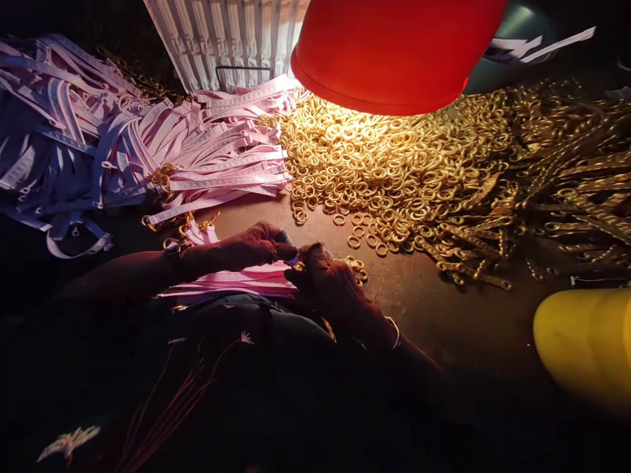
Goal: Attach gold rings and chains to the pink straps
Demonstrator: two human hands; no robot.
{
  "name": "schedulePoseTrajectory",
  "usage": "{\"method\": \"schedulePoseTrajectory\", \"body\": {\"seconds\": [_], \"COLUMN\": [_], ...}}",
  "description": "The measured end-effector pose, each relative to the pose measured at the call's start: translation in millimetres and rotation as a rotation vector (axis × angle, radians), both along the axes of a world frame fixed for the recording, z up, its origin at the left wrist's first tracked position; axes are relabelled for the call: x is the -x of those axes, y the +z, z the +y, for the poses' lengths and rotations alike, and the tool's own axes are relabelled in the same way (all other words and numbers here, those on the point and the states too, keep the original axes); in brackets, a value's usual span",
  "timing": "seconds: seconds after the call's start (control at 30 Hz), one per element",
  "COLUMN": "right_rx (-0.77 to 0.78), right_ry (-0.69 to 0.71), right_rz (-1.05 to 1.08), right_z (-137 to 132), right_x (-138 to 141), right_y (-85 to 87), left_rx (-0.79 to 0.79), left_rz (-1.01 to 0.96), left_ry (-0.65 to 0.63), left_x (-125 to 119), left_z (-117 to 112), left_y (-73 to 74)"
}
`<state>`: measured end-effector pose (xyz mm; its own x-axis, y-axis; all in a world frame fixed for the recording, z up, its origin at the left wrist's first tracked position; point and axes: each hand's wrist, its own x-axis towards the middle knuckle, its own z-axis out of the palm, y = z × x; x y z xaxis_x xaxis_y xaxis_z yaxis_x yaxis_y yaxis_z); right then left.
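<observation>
My left hand [241, 248], with a dark watch on its wrist, and my right hand [320, 282], with a thin bangle, meet in front of me. Both close on the end of a bundle of pink straps [227, 282] lying across my lap. Exactly what the fingertips pinch is partly hidden. A small dark item shows at my left fingertips. A few loose brass rings [355, 268] lie just beyond my right hand, and a large heap of brass rings [374, 164] spreads further ahead.
Pink straps [217, 157] and bluish ones [54, 125] lie heaped on the left, beside a white ribbed panel [211, 39]. Brass-ringed strips [557, 197] cover the right. A red plastic shade [394, 52] hangs above, and a yellow object [586, 341] stands at lower right.
</observation>
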<state>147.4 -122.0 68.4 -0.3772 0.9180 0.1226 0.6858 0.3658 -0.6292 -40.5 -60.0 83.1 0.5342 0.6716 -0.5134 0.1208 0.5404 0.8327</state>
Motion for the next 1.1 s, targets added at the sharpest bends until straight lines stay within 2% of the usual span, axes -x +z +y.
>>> {"method": "schedulePoseTrajectory", "body": {"seconds": [0.1,0.2,0.33,0.43,0.6,0.77,0.9,1.0,1.1], "right_rx": [-0.019,0.013,0.181,0.349,0.510,0.546,0.550,0.480,0.338], "right_ry": [0.014,-0.015,-0.139,-0.168,-0.073,0.034,0.107,0.156,0.183], "right_rz": [-0.044,0.006,0.175,0.316,0.378,0.292,0.218,0.140,-0.018], "right_z": [-30,-49,-56,-51,-41,-36,-31,-27,-19], "right_x": [3,5,10,16,18,18,17,13,5], "right_y": [-2.7,-7.6,-8.5,-3.6,1.0,-0.3,-2.6,-1.5,7.6], "left_rx": [0.015,0.071,0.067,0.015,0.067,0.186,0.206,0.113,-0.189], "left_rz": [-0.033,-0.071,-0.066,-0.030,-0.071,-0.095,-0.036,0.011,0.132], "left_ry": [-0.044,-0.050,0.043,0.093,0.088,0.030,0.027,-0.054,-0.224], "left_x": [2,6,8,8,6,3,0,0,9], "left_z": [-26,-48,-65,-68,-65,-65,-69,-65,-46], "left_y": [0.4,4.3,13.3,12.9,2.7,-5.9,-12.1,-10.5,1.7]}}
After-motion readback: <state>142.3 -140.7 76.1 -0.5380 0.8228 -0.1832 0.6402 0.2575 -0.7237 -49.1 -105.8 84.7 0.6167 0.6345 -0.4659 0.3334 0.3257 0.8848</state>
